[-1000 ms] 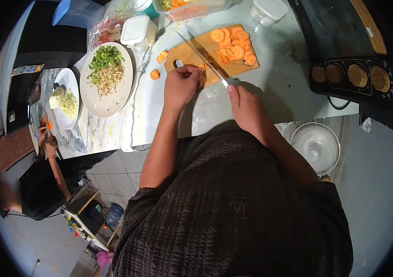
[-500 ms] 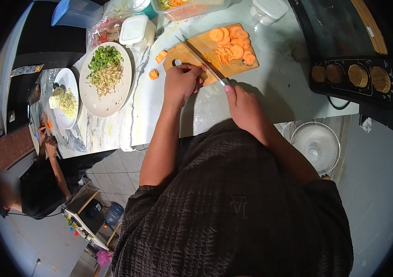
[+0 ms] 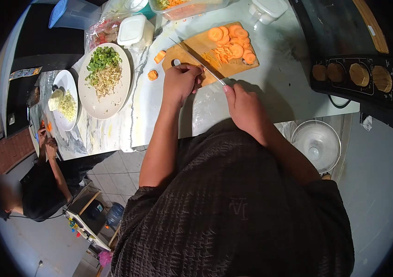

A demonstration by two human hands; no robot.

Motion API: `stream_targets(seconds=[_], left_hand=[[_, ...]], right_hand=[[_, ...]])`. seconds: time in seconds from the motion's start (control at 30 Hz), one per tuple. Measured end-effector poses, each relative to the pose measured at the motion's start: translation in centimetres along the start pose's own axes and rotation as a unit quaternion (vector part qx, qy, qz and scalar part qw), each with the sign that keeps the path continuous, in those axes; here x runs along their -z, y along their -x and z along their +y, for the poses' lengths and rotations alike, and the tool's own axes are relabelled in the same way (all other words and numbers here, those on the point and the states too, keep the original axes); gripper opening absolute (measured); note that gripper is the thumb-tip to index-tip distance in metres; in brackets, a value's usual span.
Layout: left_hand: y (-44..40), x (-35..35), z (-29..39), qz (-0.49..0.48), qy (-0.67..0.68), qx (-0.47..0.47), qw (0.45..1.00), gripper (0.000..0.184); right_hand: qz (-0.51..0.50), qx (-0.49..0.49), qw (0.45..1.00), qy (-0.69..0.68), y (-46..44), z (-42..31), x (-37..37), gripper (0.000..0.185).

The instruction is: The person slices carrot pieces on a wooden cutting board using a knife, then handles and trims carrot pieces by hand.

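Note:
My right hand (image 3: 246, 107) is closed around the handle of a kitchen knife (image 3: 199, 59), whose blade slants up and left across a wooden cutting board (image 3: 189, 45). At the board's near edge, my left hand (image 3: 181, 84) has its fingers curled together close to the blade; whatever is under the fingertips is hidden. Thin carrot strips (image 3: 211, 59) lie just beyond the blade. Round carrot slices (image 3: 236, 40) are piled on the board's right part, with cut carrot sticks (image 3: 224, 54) beside them. Two carrot end pieces (image 3: 153, 75) rest on the counter left of the board.
Left stand an oval plate (image 3: 88, 99) of chopped greens and bean sprouts and a white plate (image 3: 69, 122) with shredded vegetable. Lidded tubs (image 3: 134, 30) and a clear container (image 3: 196, 10) are behind. An oven (image 3: 353, 76) sits right. Another person (image 3: 44, 189) works at far left.
The knife blade has shifted very slightly to the left near my left fingers. Both hands stay in nearly the same place, and the view has moved a little.

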State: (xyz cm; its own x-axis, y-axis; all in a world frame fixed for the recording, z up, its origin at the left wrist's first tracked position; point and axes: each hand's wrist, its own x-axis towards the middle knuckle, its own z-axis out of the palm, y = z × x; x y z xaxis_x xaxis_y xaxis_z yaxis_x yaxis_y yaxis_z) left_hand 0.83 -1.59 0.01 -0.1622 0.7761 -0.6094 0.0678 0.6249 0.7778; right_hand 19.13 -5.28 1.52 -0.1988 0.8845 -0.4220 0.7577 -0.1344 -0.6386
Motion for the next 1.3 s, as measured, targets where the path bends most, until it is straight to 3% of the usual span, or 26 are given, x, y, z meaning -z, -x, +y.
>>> stream_targets(seconds=[0.37, 1.3], left_hand=[[0.3, -0.2, 0.6, 0.014, 0.001, 0.004, 1.0, 0.017], [0.2, -0.1, 0.2, -0.002, 0.022, -0.002, 1.0, 0.02]], right_hand=[[0.022, -0.003, 0.998, 0.054, 0.1, -0.4, -0.6, 0.041], [0.022, 0.0, 1.0, 0.014, 0.3, 0.6, 0.4, 0.045]])
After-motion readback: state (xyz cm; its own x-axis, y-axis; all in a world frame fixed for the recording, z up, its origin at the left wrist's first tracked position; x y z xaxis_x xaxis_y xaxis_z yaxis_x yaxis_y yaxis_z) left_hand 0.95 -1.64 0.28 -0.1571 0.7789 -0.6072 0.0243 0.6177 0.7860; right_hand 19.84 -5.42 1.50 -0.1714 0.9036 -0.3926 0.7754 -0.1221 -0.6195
